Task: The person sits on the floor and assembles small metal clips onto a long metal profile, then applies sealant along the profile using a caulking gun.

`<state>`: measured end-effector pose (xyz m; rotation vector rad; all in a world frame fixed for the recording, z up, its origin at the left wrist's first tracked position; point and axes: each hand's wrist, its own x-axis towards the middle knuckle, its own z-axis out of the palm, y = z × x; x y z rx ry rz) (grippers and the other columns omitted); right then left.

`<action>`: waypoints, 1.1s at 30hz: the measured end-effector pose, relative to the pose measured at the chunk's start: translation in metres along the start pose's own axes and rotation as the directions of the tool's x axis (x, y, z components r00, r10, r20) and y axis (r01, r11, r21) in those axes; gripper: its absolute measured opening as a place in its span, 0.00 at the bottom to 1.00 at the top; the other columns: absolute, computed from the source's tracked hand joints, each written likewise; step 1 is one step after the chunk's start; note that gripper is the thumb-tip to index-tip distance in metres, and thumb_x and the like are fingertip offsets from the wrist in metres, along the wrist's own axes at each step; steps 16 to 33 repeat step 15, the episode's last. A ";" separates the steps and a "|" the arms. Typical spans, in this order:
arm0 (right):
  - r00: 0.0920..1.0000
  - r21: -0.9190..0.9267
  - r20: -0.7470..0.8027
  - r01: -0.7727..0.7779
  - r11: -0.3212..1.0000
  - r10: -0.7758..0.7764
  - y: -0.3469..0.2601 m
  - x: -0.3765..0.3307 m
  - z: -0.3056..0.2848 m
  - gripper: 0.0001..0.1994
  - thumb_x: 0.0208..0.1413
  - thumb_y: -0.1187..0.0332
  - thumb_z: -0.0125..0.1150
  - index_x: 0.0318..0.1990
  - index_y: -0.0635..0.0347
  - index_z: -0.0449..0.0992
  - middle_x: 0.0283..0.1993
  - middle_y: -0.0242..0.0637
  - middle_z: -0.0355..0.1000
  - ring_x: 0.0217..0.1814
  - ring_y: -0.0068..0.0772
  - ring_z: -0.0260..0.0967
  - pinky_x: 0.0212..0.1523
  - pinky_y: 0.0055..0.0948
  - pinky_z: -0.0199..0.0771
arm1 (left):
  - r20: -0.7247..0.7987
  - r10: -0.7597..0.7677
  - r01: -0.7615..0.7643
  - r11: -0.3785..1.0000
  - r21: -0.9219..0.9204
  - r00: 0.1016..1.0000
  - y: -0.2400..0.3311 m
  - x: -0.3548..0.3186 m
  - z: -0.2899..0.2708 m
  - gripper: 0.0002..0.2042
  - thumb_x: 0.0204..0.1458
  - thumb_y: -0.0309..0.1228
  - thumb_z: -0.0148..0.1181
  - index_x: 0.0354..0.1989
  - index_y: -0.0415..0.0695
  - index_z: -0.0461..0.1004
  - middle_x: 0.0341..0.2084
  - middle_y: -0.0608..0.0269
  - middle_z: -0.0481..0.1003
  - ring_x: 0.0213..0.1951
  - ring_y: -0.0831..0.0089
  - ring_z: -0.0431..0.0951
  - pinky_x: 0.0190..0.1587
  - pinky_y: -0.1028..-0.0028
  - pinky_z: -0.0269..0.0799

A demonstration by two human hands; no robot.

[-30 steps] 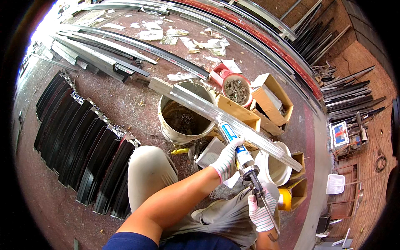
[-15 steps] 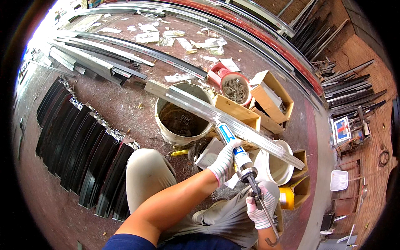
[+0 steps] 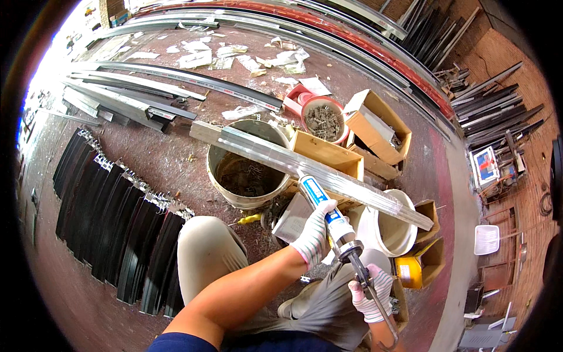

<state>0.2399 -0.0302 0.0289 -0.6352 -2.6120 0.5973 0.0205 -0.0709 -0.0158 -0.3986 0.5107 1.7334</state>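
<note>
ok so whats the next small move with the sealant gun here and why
Probably squeeze the trigger and draw the caulking gun along the metal profile: its nozzle already meets the profile, the left hand steadies the tube, and the right hand grips the handle.

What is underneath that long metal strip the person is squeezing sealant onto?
The metal strip lies across a grey bucket, a wooden box and a white bucket. The strip hides part of each bucket's opening.

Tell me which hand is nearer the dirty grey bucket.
Left. The left hand grips the sealant tube just right of the dirty grey bucket; the right hand holds the gun's handle, lower and farther right.
</note>
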 end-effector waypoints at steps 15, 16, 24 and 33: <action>1.000 -0.081 -0.003 0.018 0.997 -0.019 0.035 -0.011 -0.023 0.25 0.50 0.45 0.73 0.28 0.57 0.69 0.21 0.38 0.64 0.21 0.49 0.66 0.23 0.44 0.64 | -0.045 0.007 -0.009 0.999 -0.054 0.999 -0.034 0.020 0.018 0.19 0.52 0.45 0.69 0.42 0.46 0.72 0.28 0.61 0.77 0.27 0.63 0.81 0.36 0.61 0.83; 1.000 -0.081 -0.003 0.018 0.997 -0.019 0.035 -0.011 -0.023 0.25 0.50 0.45 0.73 0.28 0.57 0.69 0.21 0.38 0.64 0.21 0.49 0.66 0.23 0.44 0.64 | -0.045 0.007 -0.009 0.999 -0.054 0.999 -0.034 0.020 0.018 0.19 0.52 0.45 0.69 0.42 0.46 0.72 0.28 0.61 0.77 0.27 0.63 0.81 0.36 0.61 0.83; 1.000 -0.081 -0.003 0.018 0.997 -0.019 0.035 -0.011 -0.023 0.25 0.50 0.45 0.73 0.28 0.57 0.69 0.21 0.38 0.64 0.21 0.49 0.66 0.23 0.44 0.64 | -0.045 0.007 -0.009 0.999 -0.054 0.999 -0.034 0.020 0.018 0.19 0.52 0.45 0.69 0.42 0.46 0.72 0.28 0.61 0.77 0.27 0.63 0.81 0.36 0.61 0.83; 1.000 -0.081 -0.003 0.018 0.997 -0.019 0.035 -0.011 -0.023 0.25 0.50 0.45 0.73 0.28 0.57 0.69 0.21 0.38 0.64 0.21 0.49 0.66 0.23 0.44 0.64 | -0.045 0.007 -0.009 0.999 -0.054 0.999 -0.034 0.020 0.018 0.19 0.52 0.45 0.69 0.42 0.46 0.72 0.28 0.61 0.77 0.27 0.63 0.81 0.36 0.61 0.83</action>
